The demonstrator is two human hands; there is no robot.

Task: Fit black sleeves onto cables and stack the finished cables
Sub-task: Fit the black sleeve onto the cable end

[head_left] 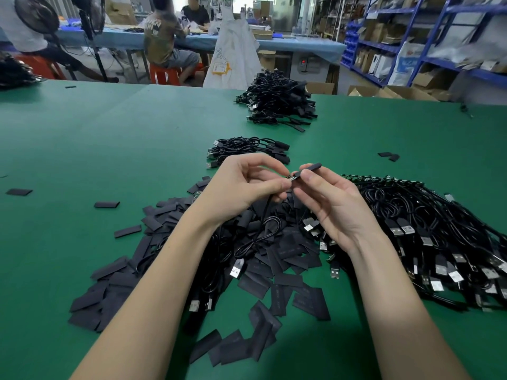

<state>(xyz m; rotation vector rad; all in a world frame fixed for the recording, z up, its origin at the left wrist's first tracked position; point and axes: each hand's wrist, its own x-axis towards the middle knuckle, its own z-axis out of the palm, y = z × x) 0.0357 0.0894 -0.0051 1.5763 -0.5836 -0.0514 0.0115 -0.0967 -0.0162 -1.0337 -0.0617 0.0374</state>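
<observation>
We hold both hands above the green tabletop [82, 149]. Our left hand [241, 185] pinches a cable end [290, 179] in a narrow grip, its cord [263, 229] hanging down. Our right hand [329, 204] pinches a black sleeve [311, 168], meeting that end. Loose sleeves [263, 270] lie heaped below, unsleeved cables [439, 242] on the right, finished cables [247, 150] just beyond our hands.
</observation>
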